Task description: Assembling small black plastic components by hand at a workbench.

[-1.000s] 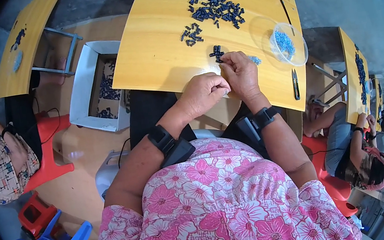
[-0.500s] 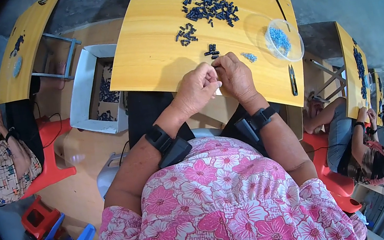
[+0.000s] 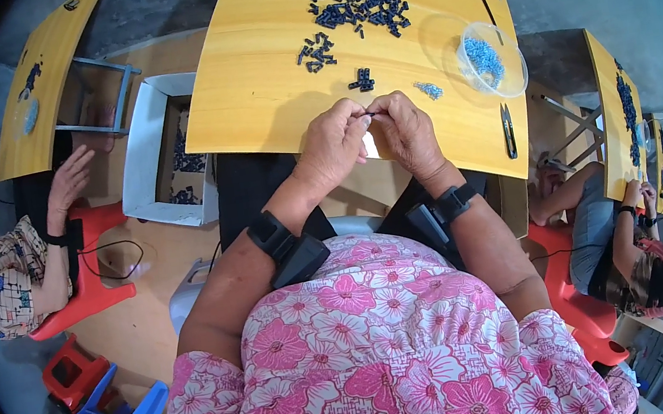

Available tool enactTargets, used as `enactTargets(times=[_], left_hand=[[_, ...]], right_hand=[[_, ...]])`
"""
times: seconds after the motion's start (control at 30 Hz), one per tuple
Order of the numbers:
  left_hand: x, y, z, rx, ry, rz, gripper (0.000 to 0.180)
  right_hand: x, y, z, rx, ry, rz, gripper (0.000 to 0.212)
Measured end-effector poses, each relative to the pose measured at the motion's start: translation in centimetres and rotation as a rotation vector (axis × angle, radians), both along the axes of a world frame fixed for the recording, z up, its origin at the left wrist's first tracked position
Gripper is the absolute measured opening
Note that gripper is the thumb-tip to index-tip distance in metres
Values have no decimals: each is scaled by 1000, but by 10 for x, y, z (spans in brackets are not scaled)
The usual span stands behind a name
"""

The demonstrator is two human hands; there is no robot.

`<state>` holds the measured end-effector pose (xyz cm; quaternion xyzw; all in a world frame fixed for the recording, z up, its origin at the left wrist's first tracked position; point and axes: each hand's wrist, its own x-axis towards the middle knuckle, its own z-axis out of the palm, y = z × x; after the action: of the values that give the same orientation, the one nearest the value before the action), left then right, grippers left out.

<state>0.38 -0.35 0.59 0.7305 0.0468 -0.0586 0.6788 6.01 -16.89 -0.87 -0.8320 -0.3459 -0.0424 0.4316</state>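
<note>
My left hand (image 3: 332, 141) and my right hand (image 3: 407, 130) meet at the near edge of the yellow table (image 3: 247, 92). Both are closed, with fingertips pinched on a small dark piece (image 3: 370, 113) between them, mostly covered by the fingers. Just beyond my fingers lies a little group of black pieces (image 3: 362, 80). A small heap of clear bluish bits (image 3: 430, 91) sits to its right. Farther off is a loose cluster of small black pieces (image 3: 316, 53).
Larger piles of black pieces (image 3: 359, 8) spread toward the far side. A clear round tub (image 3: 523, 70) holds bluish bits; black thread snips (image 3: 508, 131) lie at the right edge. A white box (image 3: 140, 162) stands left. Co-workers sit at both sides, on red stools (image 3: 85, 313).
My fingertips have come together with the dark piece now showing between them. The group of black pieces beyond looks smaller. The co-worker at left has raised and spread their hands.
</note>
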Motion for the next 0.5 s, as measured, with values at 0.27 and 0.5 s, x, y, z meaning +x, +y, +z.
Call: enactTargets(times=[0.27,0.5], left_hand=[[-2,-2,-4,-32,-33,11,12],[-4,-4,-3,-61,-34,40,7]], right_hand=[[1,-1,5,120,162,-52,10],[1,-4,10,152,202,-32,9]])
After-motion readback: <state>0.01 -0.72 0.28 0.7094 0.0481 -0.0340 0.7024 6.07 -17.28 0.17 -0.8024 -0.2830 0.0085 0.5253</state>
